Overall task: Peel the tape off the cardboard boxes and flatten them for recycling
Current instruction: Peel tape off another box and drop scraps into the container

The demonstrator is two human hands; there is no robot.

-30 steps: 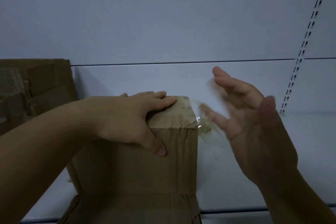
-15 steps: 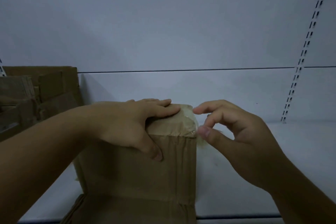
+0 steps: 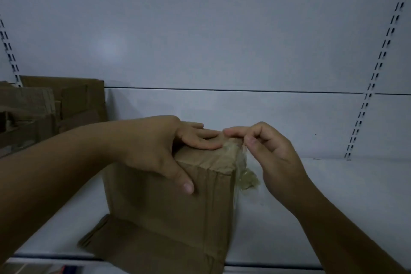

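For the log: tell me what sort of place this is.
Probably a shop or stockroom shelving bay: a white shelf, slotted uprights on the back panel, and stacked cardboard at left.

A cardboard box (image 3: 169, 213) stands on a shelf (image 3: 333, 207), left hand (image 3: 164, 149) atop it, right hand (image 3: 271, 153) pinching tape (image 3: 248, 179) at its 2 o'clock corner; stacked cardboard (image 3: 66, 104) at 10 o'clock.

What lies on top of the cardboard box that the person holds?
The left hand lies on it, fingers flat, thumb down the front. Clear tape covers the right top corner, where the right hand pinches it. The top under the left hand is hidden.
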